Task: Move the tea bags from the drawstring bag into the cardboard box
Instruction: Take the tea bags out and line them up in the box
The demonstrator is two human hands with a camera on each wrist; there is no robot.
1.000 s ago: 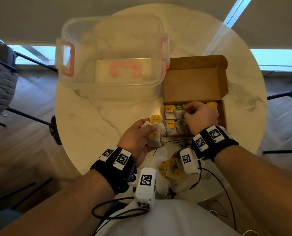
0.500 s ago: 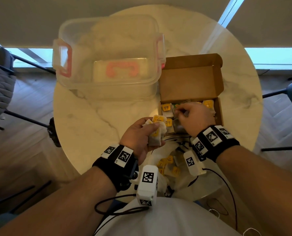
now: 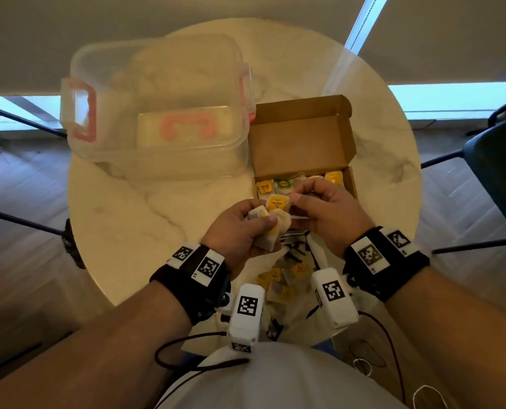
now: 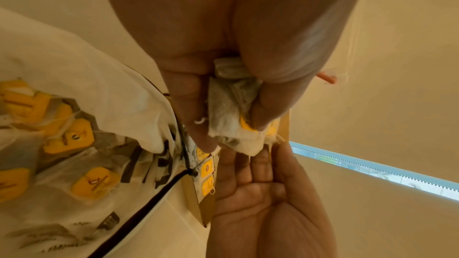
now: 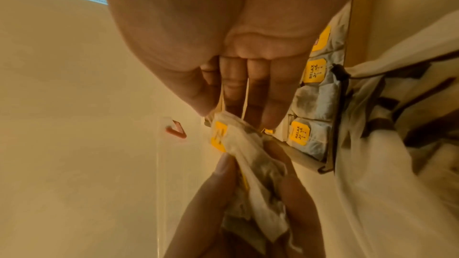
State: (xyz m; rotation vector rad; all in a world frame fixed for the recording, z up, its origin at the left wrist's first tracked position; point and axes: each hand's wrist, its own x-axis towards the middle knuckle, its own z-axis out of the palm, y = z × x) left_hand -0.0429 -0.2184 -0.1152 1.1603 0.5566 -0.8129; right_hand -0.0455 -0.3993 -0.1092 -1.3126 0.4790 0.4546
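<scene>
My left hand [image 3: 254, 216] grips a bundle of tea bags [image 3: 270, 228] with yellow tags, just in front of the open cardboard box [image 3: 301, 143]. My right hand [image 3: 297, 197] pinches the string at the topmost tea bag [image 3: 276, 202] of that bundle. The left wrist view shows the left hand [image 4: 231, 125] curled round the crumpled bags [image 4: 228, 109]. The right wrist view has the right hand [image 5: 223, 113] nipping strings above the bundle [image 5: 248, 154]. Several tea bags [image 3: 265, 188] lie in rows inside the box. The white drawstring bag [image 3: 313, 252] lies open below my wrists, with several tea bags [image 3: 285, 292] in it.
A clear plastic tub [image 3: 157, 113] with pink handles stands on the round marble table [image 3: 157, 231], left of the box. Dark chair frames [image 3: 481, 160] flank the table on both sides. Cables hang from the wrist cameras near my lap.
My right hand has left the box and come back to the bundle, taking hold at the top tea bag. My left hand has lifted the bundle slightly toward the box.
</scene>
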